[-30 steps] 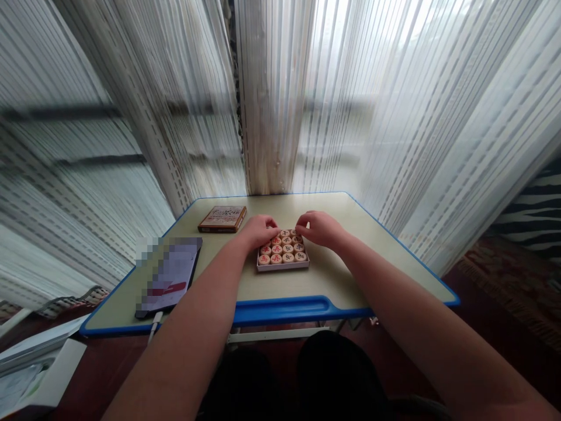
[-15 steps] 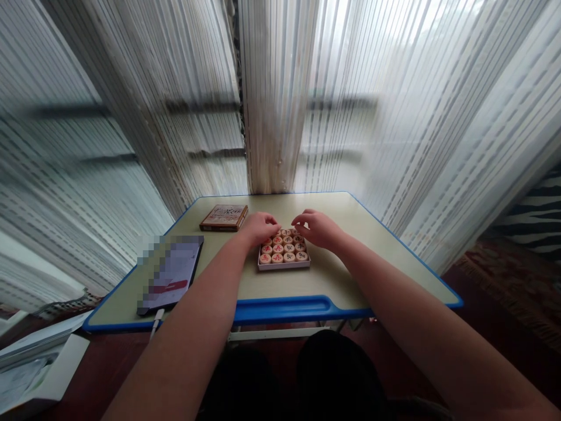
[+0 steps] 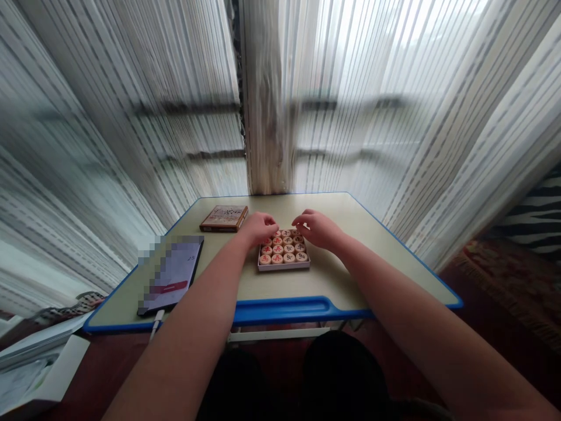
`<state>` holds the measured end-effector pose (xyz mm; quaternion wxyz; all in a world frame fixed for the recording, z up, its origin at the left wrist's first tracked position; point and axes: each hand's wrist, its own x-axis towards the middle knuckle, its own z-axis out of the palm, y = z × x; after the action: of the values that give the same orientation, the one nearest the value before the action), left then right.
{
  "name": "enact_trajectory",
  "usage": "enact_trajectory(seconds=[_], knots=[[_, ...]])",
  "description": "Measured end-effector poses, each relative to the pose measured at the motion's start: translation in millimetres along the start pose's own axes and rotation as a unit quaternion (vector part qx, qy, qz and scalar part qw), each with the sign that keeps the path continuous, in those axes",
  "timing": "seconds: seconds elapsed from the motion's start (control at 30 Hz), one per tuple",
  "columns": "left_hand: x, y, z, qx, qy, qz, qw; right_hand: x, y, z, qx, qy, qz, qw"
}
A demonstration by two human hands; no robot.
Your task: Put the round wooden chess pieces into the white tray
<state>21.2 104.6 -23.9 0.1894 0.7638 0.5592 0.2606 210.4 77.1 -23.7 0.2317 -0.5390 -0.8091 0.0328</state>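
A shallow white box (image 3: 284, 268) sits on the table before me, with round wooden Chinese chess pieces (image 3: 288, 257) laid in rows. Pieces in its left columns carry red characters, those in the right columns black ones. At the box's far left corner is my left hand (image 3: 259, 227), thumb and fingertips drawn together; whether a piece is between them cannot be made out. Over the far right corner hovers my right hand (image 3: 322, 228), fingers bent but apart, nothing visible in them. Both hands hide parts of the back rows.
A brown printed box (image 3: 224, 218) lies at the table's back left. Nearer me on the left is a tablet (image 3: 175, 275) with a white cable (image 3: 156, 321) plugged in. The table (image 3: 350, 210) has a blue rim; sheer curtains hang behind it. An open white box stands at lower left.
My left fingertips have shifted very slightly left, showing a little more of the back-row piece beside them. My right hand stays nearly still. The curtains have swayed.
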Motion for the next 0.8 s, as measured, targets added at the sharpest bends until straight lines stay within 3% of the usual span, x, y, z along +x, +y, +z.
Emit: enact_trajectory(seconds=[0.8], knots=[[4.4,-7.4,-0.5,-0.021,-0.03,-0.025,0.999,-0.3,2.1,-1.8,0.002,0.002,-0.005,1.0]])
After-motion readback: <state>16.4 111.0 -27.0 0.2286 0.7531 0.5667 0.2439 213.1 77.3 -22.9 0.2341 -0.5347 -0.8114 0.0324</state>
